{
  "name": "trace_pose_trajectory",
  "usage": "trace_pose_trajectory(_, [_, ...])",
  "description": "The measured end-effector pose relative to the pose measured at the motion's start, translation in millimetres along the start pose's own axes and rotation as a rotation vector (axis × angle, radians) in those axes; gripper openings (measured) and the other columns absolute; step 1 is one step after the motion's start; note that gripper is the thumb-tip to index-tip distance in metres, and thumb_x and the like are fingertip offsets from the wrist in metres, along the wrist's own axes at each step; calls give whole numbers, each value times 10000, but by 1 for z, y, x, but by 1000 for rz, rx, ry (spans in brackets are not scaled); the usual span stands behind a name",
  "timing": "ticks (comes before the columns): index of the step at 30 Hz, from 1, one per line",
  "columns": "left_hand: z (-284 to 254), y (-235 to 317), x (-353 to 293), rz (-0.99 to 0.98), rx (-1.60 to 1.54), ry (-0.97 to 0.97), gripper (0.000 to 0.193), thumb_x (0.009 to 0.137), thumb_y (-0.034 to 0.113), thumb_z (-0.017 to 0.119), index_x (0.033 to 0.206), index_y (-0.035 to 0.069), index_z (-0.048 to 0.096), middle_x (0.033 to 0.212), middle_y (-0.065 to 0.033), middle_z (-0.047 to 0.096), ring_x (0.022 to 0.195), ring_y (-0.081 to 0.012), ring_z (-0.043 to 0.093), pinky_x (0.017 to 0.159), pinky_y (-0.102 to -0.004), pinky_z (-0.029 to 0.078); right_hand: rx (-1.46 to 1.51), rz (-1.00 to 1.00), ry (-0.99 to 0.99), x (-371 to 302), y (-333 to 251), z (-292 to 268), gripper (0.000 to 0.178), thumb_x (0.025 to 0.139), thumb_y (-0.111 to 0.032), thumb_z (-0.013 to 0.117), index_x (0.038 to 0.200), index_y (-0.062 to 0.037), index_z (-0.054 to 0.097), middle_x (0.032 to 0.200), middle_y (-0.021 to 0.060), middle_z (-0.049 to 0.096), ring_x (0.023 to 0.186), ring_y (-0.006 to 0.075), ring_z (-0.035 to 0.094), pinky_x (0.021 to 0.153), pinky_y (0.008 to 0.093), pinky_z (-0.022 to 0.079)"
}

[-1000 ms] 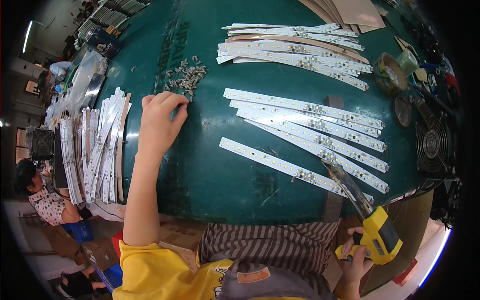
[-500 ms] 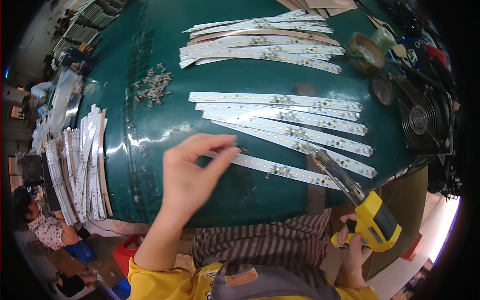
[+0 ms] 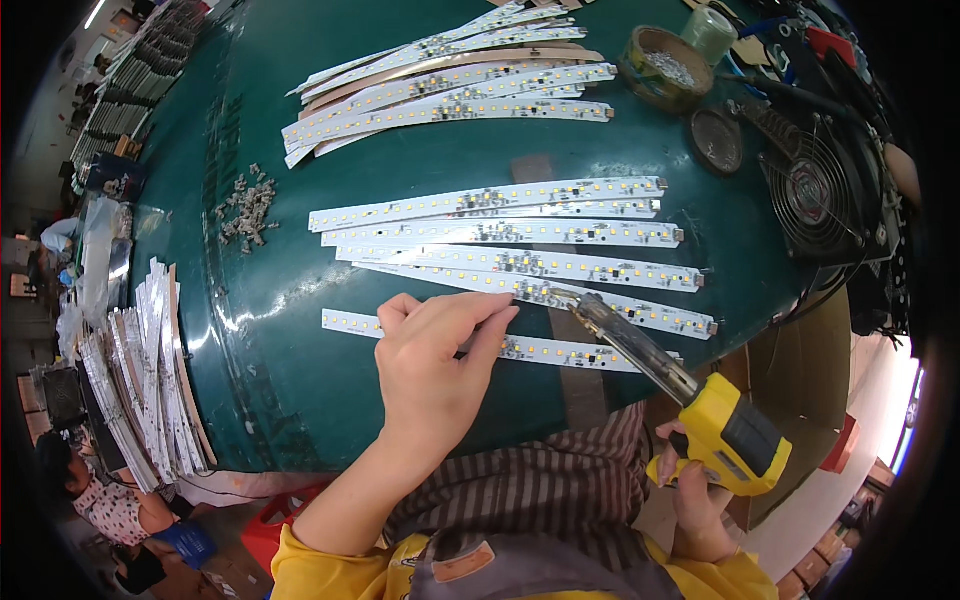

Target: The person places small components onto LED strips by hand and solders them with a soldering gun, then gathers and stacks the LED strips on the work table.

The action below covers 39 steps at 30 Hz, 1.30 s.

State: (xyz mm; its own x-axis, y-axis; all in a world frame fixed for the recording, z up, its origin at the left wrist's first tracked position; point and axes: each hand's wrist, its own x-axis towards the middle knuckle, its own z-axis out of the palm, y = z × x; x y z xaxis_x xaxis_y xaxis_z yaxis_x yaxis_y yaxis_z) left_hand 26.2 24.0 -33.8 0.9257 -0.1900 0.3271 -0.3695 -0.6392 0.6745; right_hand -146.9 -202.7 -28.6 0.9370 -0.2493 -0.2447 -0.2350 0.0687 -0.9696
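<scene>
My left hand (image 3: 435, 360) is over a single white LED strip board (image 3: 590, 355), its thumb and forefinger pinched together; whatever they hold is too small to make out. My right hand (image 3: 692, 485) grips the handle of a yellow and black soldering gun (image 3: 735, 430). The gun's metal tip points up and left, over the lowest of several fanned LED boards (image 3: 520, 262). It looks close to that board, but I cannot tell whether it touches. Part of the single board is hidden behind my left hand.
Small grey parts lie in a heap (image 3: 247, 208) on the green table (image 3: 270, 330). More LED boards (image 3: 450, 95) are stacked at the back, others (image 3: 150, 370) at the left. Right of them stand a bowl of small bits (image 3: 665, 68) and a black fan (image 3: 812, 190). A person (image 3: 110, 490) sits far left.
My left hand has moved right along the single board, its fingertips now close to the gun's tip. The view has shifted and turned a little. The soldering gun stays in my right hand.
</scene>
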Motion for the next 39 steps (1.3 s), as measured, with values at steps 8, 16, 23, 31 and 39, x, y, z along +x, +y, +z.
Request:
trace_pose_trajectory(8, [-2, 6, 3, 21, 81, -14, 127, 777, 67, 773, 893, 91, 727, 788, -20, 713, 613, -154, 592, 717, -302, 350, -45, -29, 1, 0, 5, -1, 507, 944, -361, 650, 1246, 27, 527, 1084, 158, 637, 677, 114, 557, 594, 261, 463])
trace_pose_trajectory(16, [3, 2, 0, -41, 6, 18, 152, 752, 58, 787, 892, 91, 738, 812, -24, 720, 621, -161, 590, 729, -303, 378, -128, 15, 43, -2, 8, -1, 564, 926, -408, 665, 1215, 57, 529, 827, 60, 599, 668, 109, 537, 604, 263, 444])
trace_pose_trajectory(23, [4, 2, 0, 5, 36, 36, 187, 725, 36, 786, 898, 98, 746, 844, -7, 712, 636, -159, 569, 720, -302, 359, -154, 54, -42, -1, 10, -9, 548, 927, -387, 670, 1222, 51, 526, 897, 79, 618, 660, 107, 525, 605, 260, 445])
trace_pose_trajectory(31, [-1, 8, 2, 64, 155, -31, 166, 724, 33, 792, 878, 92, 770, 834, -8, 715, 705, -132, 624, 780, -284, 376, -143, -22, -41, -2, 10, -7, 503, 948, -325, 647, 1274, 27, 497, 1127, 141, 631, 702, 109, 541, 618, 262, 457])
trace_pose_trajectory(39, [2, 5, -2, -92, 35, 9, 155, 709, 69, 809, 841, 102, 736, 824, 10, 712, 726, -146, 640, 757, -323, 333, -216, -44, -75, 14, -3, 4, 363, 874, -225, 681, 1150, 1, 613, 976, 89, 654, 737, 167, 592, 660, 291, 482])
